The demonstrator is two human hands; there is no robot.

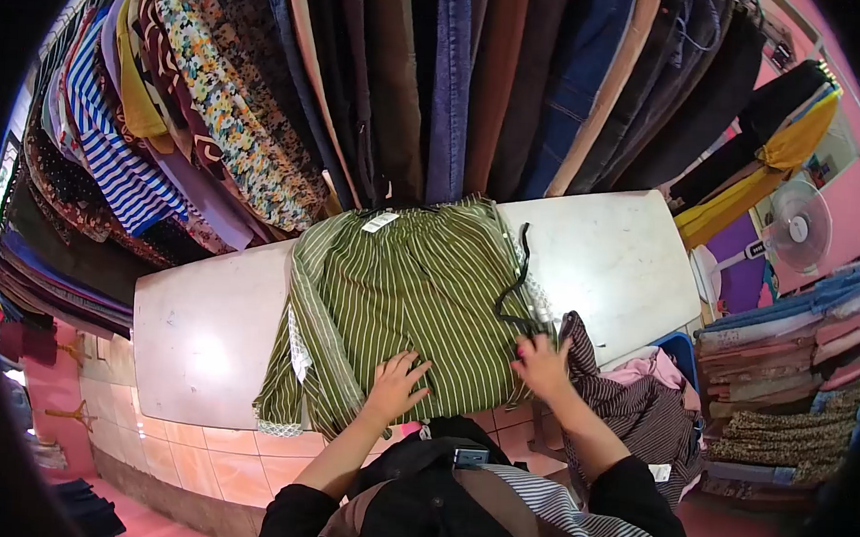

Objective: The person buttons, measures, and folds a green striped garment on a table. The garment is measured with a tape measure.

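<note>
A green garment with pale stripes [419, 297] lies spread on the white table, its gathered edge at the far side with a white tag [380, 222]. A long folded strip of the same cloth runs down its left side. My left hand [393, 390] rests on the lower front of the cloth, fingers spread and flat. At the right edge of the garment is my right hand [542, 367], its fingers apart and slightly bent over the cloth. A black cord [524, 263] trails along that edge, down to near the right fingertips.
Beside the table at right, a dark striped garment [626, 402] and pink cloth [656, 370] spill over a blue bin [678, 352]. Hanging clothes [495, 89] line the far side of the table [205, 355]. A fan [796, 227] and stacked folded clothes [789, 399] stand at right.
</note>
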